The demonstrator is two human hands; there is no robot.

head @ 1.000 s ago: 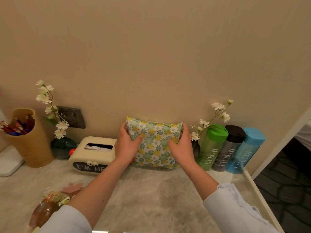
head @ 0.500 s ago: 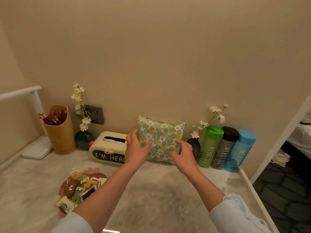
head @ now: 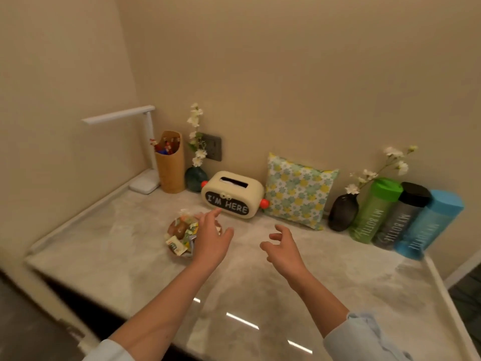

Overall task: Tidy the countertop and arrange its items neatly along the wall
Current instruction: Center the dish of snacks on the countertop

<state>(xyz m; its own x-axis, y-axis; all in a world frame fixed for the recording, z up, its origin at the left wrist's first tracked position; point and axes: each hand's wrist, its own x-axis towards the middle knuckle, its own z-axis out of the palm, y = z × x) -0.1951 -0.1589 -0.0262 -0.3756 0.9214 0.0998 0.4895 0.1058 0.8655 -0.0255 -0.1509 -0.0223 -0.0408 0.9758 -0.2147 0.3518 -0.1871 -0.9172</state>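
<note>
Your left hand (head: 209, 238) hangs over the right edge of the snack dish (head: 179, 235), fingers spread and loose, holding nothing; whether it touches the wrappers cannot be told. Your right hand (head: 282, 247) hovers beside it over bare countertop (head: 117, 230), fingers loosely curled, empty. The dish sits out on the counter, apart from the wall, just in front of the tissue box (head: 231, 195). Along the wall, from the left corner, stand a white lamp (head: 144, 182), a pen holder (head: 170, 168), a green vase (head: 195, 178), the tissue box, a floral cushion (head: 298, 190) leaning on the wall, a dark vase (head: 342, 212), then green (head: 373, 212), black (head: 398, 220) and blue (head: 429, 225) bottles touching side by side; the tissue box lies between the dish and the wall.
</note>
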